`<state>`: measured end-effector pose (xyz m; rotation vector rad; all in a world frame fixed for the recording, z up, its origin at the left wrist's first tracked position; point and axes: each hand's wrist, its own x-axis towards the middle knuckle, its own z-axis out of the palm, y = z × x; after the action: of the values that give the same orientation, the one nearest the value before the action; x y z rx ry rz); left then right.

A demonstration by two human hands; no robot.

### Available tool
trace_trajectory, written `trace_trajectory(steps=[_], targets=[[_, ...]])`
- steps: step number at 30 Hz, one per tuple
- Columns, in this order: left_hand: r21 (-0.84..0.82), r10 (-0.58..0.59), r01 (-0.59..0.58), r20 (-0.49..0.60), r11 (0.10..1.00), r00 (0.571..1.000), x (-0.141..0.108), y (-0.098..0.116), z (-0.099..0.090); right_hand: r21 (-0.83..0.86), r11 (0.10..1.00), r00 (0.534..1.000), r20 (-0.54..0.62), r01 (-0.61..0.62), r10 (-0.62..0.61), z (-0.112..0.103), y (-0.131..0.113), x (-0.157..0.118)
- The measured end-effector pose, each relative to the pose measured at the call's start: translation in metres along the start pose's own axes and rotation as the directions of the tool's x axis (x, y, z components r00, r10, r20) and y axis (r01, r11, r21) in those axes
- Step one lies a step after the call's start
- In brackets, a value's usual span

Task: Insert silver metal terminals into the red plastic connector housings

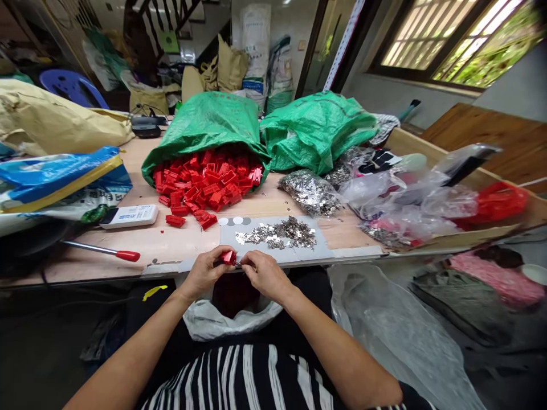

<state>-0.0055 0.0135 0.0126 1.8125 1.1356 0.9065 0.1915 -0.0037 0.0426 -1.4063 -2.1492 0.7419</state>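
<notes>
Head cam view, looking down over a striped shirt [243,381] at a plywood workbench [128,250]. The left hand [204,273] and right hand [267,277] are close together just over the bench's near edge, both in a narrow pinch. The left is holding a red plastic piece [228,258] between its fingers, and the piece sits right at the meeting point of the two hands. The right's fingers [252,267] are closed at the piece's side on what looks like a small metal bit [236,265], though it's too small and too covered to be sure.

As for what's done and what's left, a big heap of red plastic pieces [208,179] spills from a green woven sack [209,122], with a few strays [175,221] nearby. That's plenty left, and I can't see any pile of finished pieces. A loose spread of silver metal bits [277,233] lies on a grey sheet [318,250] right in front of the hands, and a clear bag of silver bits [310,192] sits just behind it. A red-handled screwdriver [127,255] lies off to the left, beside a white box [129,216]. A white plastic bag [231,322] sits in the person's lap.
</notes>
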Motion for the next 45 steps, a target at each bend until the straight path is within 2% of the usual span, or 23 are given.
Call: trace_trajectory(steps=[11, 16, 22, 26, 28, 31, 34, 36, 38, 40, 42, 43, 45], targets=[[-0.002, -0.013, 0.014, 0.030, 1.000, 0.999, -0.001, 0.003, -0.002, 0.089, 0.996, 0.999, -0.039, 0.030, -0.026, 0.004, 0.012, 0.000], [0.043, -0.018, 0.017, 0.013, 0.999, 1.000, -0.001, 0.002, -0.001, 0.077, 0.997, 1.000, -0.029, 0.012, -0.009, 0.003, 0.007, 0.001], [-0.004, -0.027, 0.027, 0.013, 1.000, 1.000, 0.000, -0.002, 0.001, 0.053, 0.999, 0.999, -0.049, -0.006, 0.009, 0.007, 0.001, 0.002], [-0.015, -0.022, 0.022, 0.007, 1.000, 1.000, -0.001, 0.000, 0.000, 0.103, 0.995, 1.000, -0.002, 0.018, -0.017, 0.002, 0.006, 0.003], [-0.034, -0.030, 0.030, -0.003, 0.999, 1.000, -0.002, 0.001, 0.000, 0.154, 0.988, 0.999, 0.020, 0.023, -0.026, -0.003, 0.010, 0.001], [-0.091, -0.035, 0.031, -0.040, 0.995, 0.999, -0.006, 0.004, 0.002, 0.195, 0.980, 0.999, -0.010, 0.040, -0.039, -0.012, 0.014, -0.008], [-0.234, -0.062, 0.033, -0.115, 0.972, 0.991, -0.014, 0.013, 0.006, 0.229, 0.972, 0.998, -0.040, 0.055, -0.047, -0.016, 0.014, -0.019], [-0.385, -0.135, 0.061, -0.169, 0.921, 0.976, -0.019, 0.022, 0.010, 0.277, 0.960, 0.999, -0.001, 0.036, -0.038, -0.017, 0.011, -0.025], [-0.578, -0.255, 0.110, -0.176, 0.809, 0.951, -0.025, 0.031, 0.013, 0.327, 0.945, 0.996, 0.068, 0.026, -0.051, -0.017, 0.004, -0.028], [-0.791, -0.367, 0.157, -0.091, 0.592, 0.926, -0.031, 0.040, 0.015, 0.350, 0.936, 0.989, 0.121, 0.036, -0.084, -0.017, -0.005, -0.029], [-0.917, -0.435, 0.195, 0.026, 0.349, 0.900, -0.035, 0.045, 0.017, 0.338, 0.940, 0.983, 0.151, 0.050, -0.107, -0.017, -0.014, -0.028], [-0.945, -0.457, 0.207, 0.072, 0.252, 0.887, -0.038, 0.047, 0.018, 0.327, 0.943, 0.980, 0.164, 0.055, -0.114, -0.017, -0.019, -0.027], [-0.969, -0.489, 0.211, 0.123, 0.128, 0.863, -0.041, 0.050, 0.020, 0.307, 0.950, 0.977, 0.180, 0.059, -0.119, -0.017, -0.026, -0.025]])
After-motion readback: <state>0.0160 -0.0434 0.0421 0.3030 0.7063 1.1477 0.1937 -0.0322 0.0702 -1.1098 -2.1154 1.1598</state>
